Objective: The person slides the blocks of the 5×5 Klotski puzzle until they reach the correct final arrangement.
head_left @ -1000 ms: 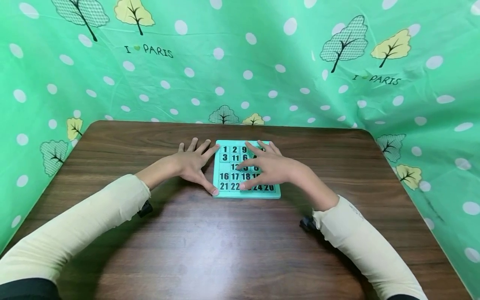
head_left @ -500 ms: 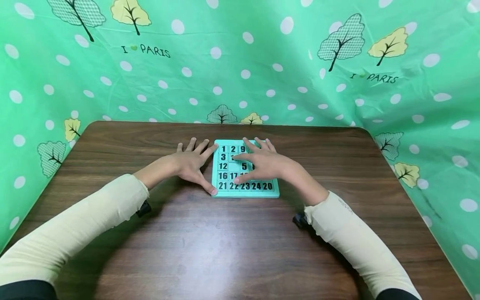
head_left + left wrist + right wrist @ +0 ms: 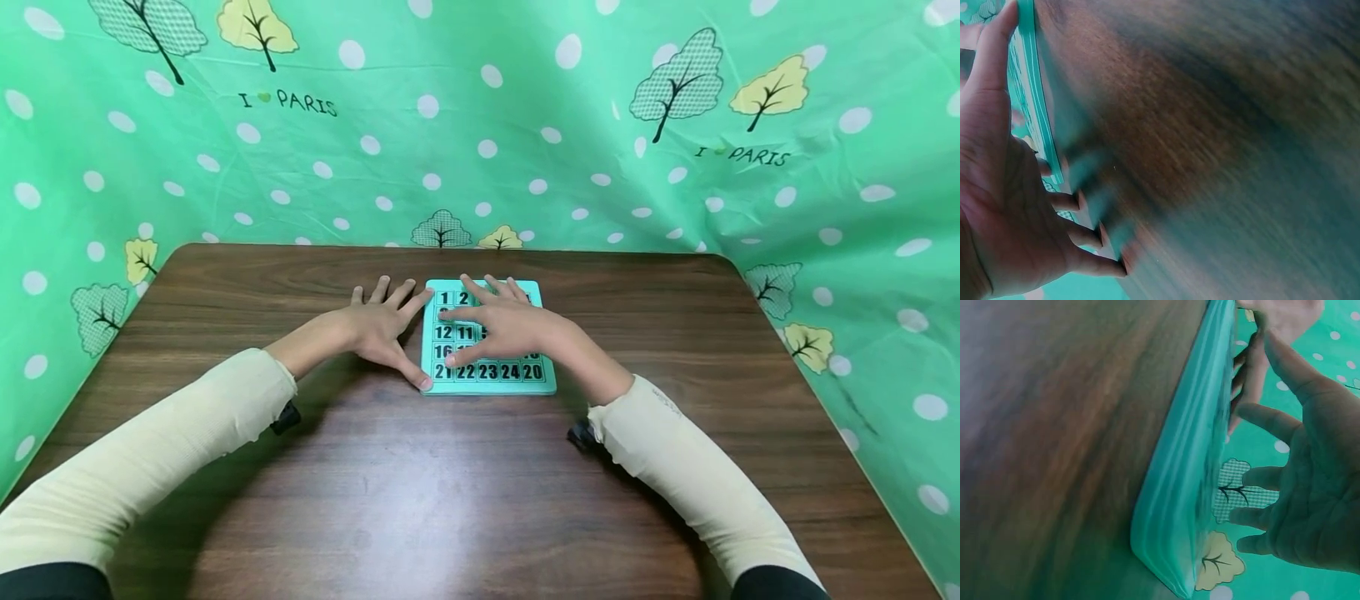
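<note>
A turquoise number sliding puzzle [image 3: 491, 389] lies flat near the far side of the table. My left hand [image 3: 372, 330] is spread beside it, thumb and index finger touching its left edge near the two corners. The left wrist view shows that hand's palm [image 3: 1010, 212] along the puzzle's side [image 3: 1038, 106]. Above the puzzle is my right hand [image 3: 517, 327], fingers extended and apart, its index fingertip at the left tile of the second row. It hides several tiles; 12 and 11 show in the third row. In the right wrist view, its palm [image 3: 1329, 469] faces the puzzle's thick edge [image 3: 1172, 487].
The brown wooden table [image 3: 390, 483] reaches toward me under both forearms. A green dotted cloth [image 3: 450, 75] with printed trees hangs behind and at both sides. Each wrist carries a small black device, the right one [image 3: 583, 435] close to the tabletop.
My right hand has moved left across the puzzle. Tile 12 has slid left, then 11 has come down into the third row beside it. The left hand stays at the puzzle's left edge.
</note>
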Demonstrator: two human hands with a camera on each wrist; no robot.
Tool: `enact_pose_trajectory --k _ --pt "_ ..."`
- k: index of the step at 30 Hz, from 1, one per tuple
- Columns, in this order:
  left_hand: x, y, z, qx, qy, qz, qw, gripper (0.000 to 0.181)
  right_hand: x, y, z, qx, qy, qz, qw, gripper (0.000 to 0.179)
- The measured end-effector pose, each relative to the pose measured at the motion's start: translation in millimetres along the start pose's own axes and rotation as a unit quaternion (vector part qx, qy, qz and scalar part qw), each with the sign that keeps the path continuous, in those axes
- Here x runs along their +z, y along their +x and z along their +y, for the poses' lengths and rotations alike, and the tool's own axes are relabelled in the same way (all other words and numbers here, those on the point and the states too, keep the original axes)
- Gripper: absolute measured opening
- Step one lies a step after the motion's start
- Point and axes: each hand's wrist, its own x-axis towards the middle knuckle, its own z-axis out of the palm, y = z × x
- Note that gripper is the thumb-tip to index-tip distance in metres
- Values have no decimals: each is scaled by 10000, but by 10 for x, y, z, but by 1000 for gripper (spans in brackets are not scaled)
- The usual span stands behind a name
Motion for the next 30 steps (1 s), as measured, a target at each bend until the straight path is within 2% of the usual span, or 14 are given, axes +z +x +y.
enact_pose_trajectory --k 3,7,10,15,20,26,30 --pt "2 -7 -3 -20 19 0 10000 158 -12 15 38 133 -84 -123 9998 81" --pt "5 -14 5 -6 -45 26 10000 160 -58 -77 131 351 -145 -102 9992 75" --pt "1 -17 10 8 -49 36 10000 160 -92 -96 162 326 -100 -13 9994 73" --pt "-12 -20 10 -20 66 17 10000 159 -103 92 99 123 14 167 9998 82" --pt "-22 -15 19 3 101 -16 9999 157 -67 226 27 279 -43 45 9996 85" --pt "-22 -12 26 -5 148 -12 9999 157 -25 78 12 60 -2 -96 9999 81" --pt "-21 -11 18 -27 154 21 9999 158 -64 7 104 146 66 183 9997 81"
